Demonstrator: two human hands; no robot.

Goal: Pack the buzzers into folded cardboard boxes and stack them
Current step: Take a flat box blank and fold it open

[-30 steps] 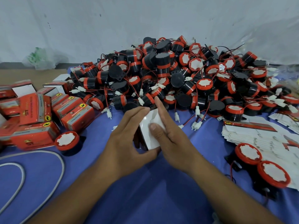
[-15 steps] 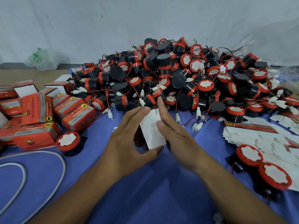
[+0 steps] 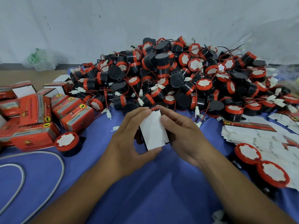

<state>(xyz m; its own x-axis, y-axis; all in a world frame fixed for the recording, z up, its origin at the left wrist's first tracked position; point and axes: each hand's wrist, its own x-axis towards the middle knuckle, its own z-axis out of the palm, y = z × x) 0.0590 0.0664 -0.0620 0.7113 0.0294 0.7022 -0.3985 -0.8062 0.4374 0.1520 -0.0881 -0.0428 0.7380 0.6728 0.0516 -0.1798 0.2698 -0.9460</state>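
A small cardboard box [image 3: 153, 132] is held at ctr of the blue-covered counter [image 3: 145, 194], just in front of the buzzer pile [image 3: 169, 75]. Its white flap side is turned up & a red edge is seen at the far end. The left hand [image 3: 127, 139] is wrapped round the box, thumb hooked under the near corner, fingers laid over the left side w/ tips at the far edge. The right hand [image 3: 182, 136] is kept fairly flat, fingers near straight, thumb & forefinger pressed on the flap's right edge. Whether a buzzer is inside can't be told. Closed red boxes [image 3: 37, 117] are heaped at left, not neatly stacked, w/ one loose buzzer [image 3: 67, 143] set just beside them & a grey cable [image 3: 21, 175] looped nearer the front. Flat, unfolded boxes [image 3: 258, 136] are spread at right, w/ two more buzzers [image 3: 247, 153] lying at their near edge. A plastic bag [image 3: 40, 59] is seen at back left by the wall.
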